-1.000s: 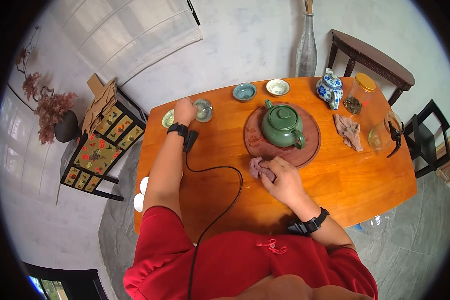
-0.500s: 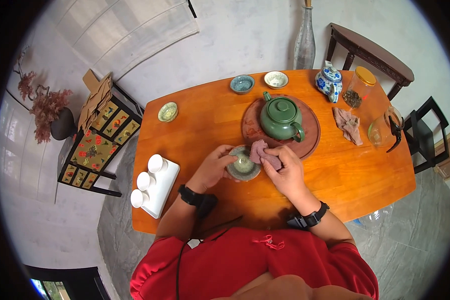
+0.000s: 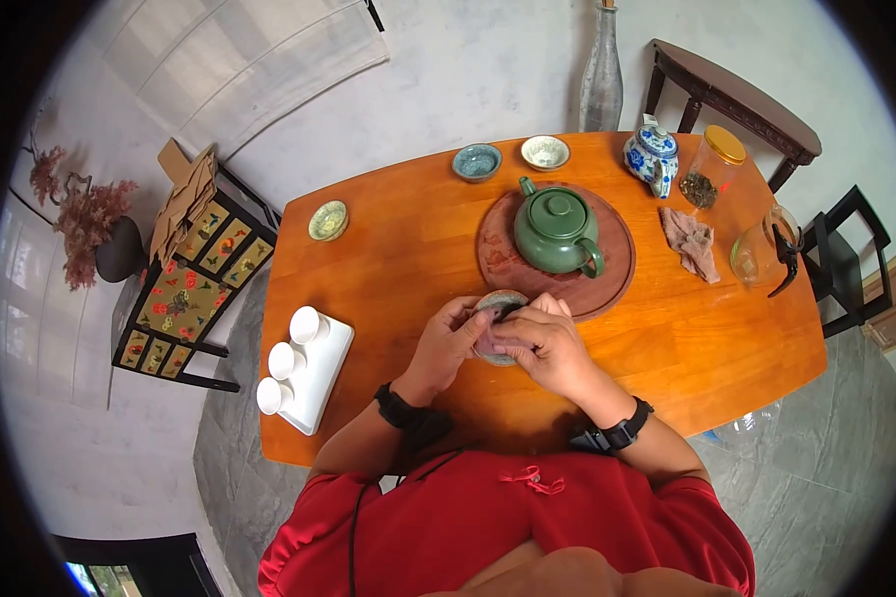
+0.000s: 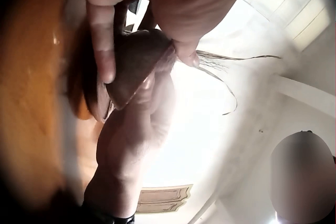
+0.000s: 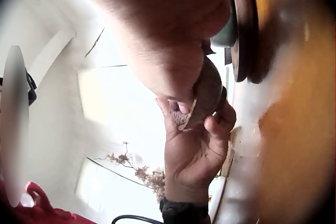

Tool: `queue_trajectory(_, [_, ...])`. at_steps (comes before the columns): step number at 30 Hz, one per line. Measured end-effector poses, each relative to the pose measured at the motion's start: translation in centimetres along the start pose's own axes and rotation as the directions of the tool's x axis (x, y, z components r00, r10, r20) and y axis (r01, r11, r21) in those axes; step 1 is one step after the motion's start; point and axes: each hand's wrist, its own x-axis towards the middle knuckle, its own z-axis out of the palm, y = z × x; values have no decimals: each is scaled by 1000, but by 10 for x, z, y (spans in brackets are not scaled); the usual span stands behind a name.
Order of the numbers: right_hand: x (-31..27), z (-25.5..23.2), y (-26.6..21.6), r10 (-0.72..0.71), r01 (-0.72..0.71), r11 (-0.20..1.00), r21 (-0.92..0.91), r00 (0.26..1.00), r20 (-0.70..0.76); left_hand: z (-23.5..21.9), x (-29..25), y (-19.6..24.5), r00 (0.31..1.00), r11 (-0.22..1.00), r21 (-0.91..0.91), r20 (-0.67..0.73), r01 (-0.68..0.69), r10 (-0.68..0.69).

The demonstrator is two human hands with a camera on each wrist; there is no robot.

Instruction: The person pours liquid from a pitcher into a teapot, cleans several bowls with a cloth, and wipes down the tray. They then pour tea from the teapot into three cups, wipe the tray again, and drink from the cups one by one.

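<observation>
Above the near middle of the table, just short of the round board, the left hand held a bowl clear of the wood, its thumb at the rim and its fingers curled along the outside. The right hand pinched a purple cloth inside that bowl; some fingertips were hidden, so how they all lay could not be told. The bowl was tilted, its mouth turned toward the person's body. On the board, beyond the hands and to the right, stood a green teapot with its lid on. At the far edge were a blue cup and, just to its right, a white cup; a pale green cup sat alone at the far left. Near left, a tray bore three small cups. Far right stood a blue-and-white pot beside a yellow-lidded jar, with a crumpled rag nearer and a glass jug right of it.
</observation>
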Motion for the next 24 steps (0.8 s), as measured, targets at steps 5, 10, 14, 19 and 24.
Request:
queue_trajectory(5, [3,-17,1,-113,135,987,-92,971,212,-6,1,0,991,963,239,-24,-122,131])
queue_trajectory(10, [6,-17,1,-93,110,957,-268,993,74,-6,2,9,993,936,342,-42,-87,107])
queue_trajectory(14, [2,-10,6,-59,57,973,-222,998,-3,-8,1,6,997,944,322,-23,-66,77])
queue_trajectory(19, [-7,6,-4,133,-146,987,74,979,151,-10,2,4,946,904,362,-137,-229,295])
queue_trajectory(24, [-1,8,-1,308,-238,909,341,937,-167,7,-2,11,953,961,139,-155,-239,259])
